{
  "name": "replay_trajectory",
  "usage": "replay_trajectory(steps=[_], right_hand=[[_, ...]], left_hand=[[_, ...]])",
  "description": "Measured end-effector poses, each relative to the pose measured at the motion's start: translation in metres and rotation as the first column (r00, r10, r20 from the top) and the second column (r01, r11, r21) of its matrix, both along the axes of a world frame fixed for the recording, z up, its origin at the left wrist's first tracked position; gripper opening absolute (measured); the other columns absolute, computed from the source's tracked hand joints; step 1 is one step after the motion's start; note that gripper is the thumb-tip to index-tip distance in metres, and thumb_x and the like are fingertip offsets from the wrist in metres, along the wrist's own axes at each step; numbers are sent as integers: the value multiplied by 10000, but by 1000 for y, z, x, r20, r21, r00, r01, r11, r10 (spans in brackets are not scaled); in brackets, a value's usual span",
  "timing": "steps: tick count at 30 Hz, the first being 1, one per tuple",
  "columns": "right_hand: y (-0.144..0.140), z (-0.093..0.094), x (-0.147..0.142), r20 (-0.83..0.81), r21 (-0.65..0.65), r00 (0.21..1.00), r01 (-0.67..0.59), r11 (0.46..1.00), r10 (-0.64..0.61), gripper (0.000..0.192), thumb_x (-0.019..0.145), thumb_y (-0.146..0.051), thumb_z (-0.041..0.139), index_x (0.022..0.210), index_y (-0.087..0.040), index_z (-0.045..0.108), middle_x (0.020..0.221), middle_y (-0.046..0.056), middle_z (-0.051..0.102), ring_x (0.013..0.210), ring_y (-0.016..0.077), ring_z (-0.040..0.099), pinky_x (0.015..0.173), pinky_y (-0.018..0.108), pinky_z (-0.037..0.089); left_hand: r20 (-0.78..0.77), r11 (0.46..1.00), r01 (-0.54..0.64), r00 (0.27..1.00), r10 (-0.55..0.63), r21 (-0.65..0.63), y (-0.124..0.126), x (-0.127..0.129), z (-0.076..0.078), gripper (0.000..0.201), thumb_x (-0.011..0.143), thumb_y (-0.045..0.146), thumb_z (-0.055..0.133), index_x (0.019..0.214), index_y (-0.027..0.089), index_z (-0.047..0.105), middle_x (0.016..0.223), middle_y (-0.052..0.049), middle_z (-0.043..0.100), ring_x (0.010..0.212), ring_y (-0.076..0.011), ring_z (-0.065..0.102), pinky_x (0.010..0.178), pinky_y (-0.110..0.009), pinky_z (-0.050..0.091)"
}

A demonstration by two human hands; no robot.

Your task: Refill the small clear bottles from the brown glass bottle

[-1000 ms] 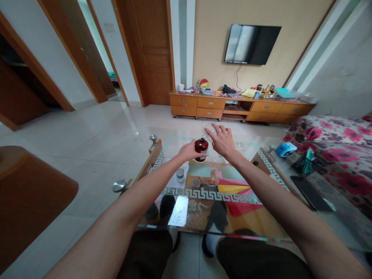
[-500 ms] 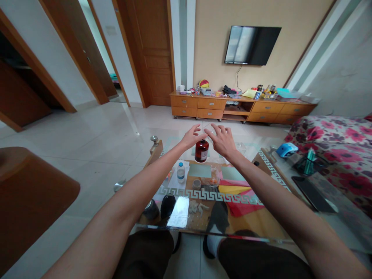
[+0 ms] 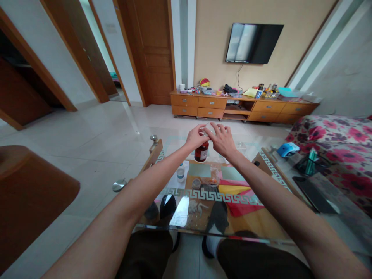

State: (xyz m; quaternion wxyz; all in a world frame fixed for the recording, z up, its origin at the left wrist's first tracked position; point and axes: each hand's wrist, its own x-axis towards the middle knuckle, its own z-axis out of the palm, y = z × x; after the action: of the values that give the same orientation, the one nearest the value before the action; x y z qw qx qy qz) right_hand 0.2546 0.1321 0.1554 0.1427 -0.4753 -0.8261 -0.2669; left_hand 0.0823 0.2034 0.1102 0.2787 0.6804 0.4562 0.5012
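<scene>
A brown glass bottle [image 3: 201,153] with a pale label stands upright on the glass table [image 3: 162,178]; its top is hidden behind my hands. Just above it, between my fingers, is a clear see-through object [image 3: 208,130], too faint to name. My right hand [image 3: 222,138] has its fingers bent around the right side of this object. From the left, my left hand [image 3: 195,137] closes its thumb and curled fingers on the object. Whether either hand touches the bottle I cannot tell.
A small clear bottle [image 3: 180,173] stands left of the brown one, with papers and coloured items visible through the glass. At the right lie a dark flat device [image 3: 314,193] and a blue item [image 3: 288,149]. A cluttered TV cabinet [image 3: 212,102] lines the far wall.
My left hand has moved slightly right and its spread fingers have closed on the clear object, covering the bottle's top. My right hand has stayed almost in place.
</scene>
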Motion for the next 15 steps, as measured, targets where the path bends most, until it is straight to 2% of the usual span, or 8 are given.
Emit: replay_trajectory(steps=[4, 6, 8, 10, 12, 14, 15], right_hand=[[3, -1, 4, -22, 23, 1000, -7, 1000, 7, 928, 915, -126, 570, 1728, -315, 163, 1776, 137, 221, 1454, 416, 352, 1093, 593, 328], [8, -5, 8, -111, 40, 994, 9, 999, -4, 967, 900, -128, 579, 1738, -285, 123, 1785, 156, 180, 1467, 419, 355, 1101, 595, 335], [15, -12, 14, -267, 47, 964, 25, 999, -12, 986, 905, -176, 575, 1744, -258, 65, 1776, 174, 195, 1477, 424, 360, 1105, 598, 351], [26, -24, 19, -435, 24, 900, 14, 1000, -2, 976, 939, -257, 540, 1743, -245, -12, 1754, 185, 252, 1472, 409, 385, 1104, 590, 380], [39, -38, 21, -580, -61, 814, -23, 998, -17, 928, 992, -339, 464, 1735, -238, -83, 1721, 194, 326, 1425, 368, 461, 1078, 559, 431], [50, -51, 20, -723, -208, 686, -97, 973, -86, 832, 1045, -410, 344, 1730, -239, -96, 1673, 201, 416, 1332, 333, 560, 1017, 525, 487], [54, -56, 18, -793, -279, 595, -159, 947, -134, 778, 1066, -454, 273, 1732, -248, -72, 1648, 198, 460, 1289, 323, 599, 984, 513, 508]], left_hand=[[142, 998, 64, 988, -60, -24, 7, 1, -5, 722, 682, 372, 947, 1342, 224, 695, 1251, -112, 771, 1180, -284, 715, 964, -389, 588], [203, 995, 86, 976, -74, -53, 8, 0, -6, 795, 671, 436, 965, 1372, 193, 680, 1252, -134, 771, 1207, -292, 707, 972, -389, 586], [234, 991, 101, 969, -77, -92, 7, -1, -6, 865, 657, 470, 979, 1405, 175, 660, 1248, -146, 775, 1201, -289, 714, 972, -382, 584], [250, 984, 120, 965, -84, -130, 5, -2, -5, 895, 649, 484, 986, 1418, 174, 649, 1231, -146, 784, 1162, -282, 732, 951, -374, 589], [274, 975, 151, 956, -103, -161, 2, -3, -4, 914, 651, 506, 984, 1428, 173, 638, 1220, -150, 790, 1114, -280, 751, 918, -372, 596], [310, 968, 179, 943, -119, -174, 0, -4, -3, 921, 654, 520, 980, 1430, 165, 632, 1226, -161, 789, 1100, -284, 758, 906, -372, 597], [326, 966, 190, 937, -125, -174, -1, -5, -3, 918, 655, 521, 979, 1427, 162, 633, 1232, -165, 788, 1107, -286, 758, 910, -370, 595]])
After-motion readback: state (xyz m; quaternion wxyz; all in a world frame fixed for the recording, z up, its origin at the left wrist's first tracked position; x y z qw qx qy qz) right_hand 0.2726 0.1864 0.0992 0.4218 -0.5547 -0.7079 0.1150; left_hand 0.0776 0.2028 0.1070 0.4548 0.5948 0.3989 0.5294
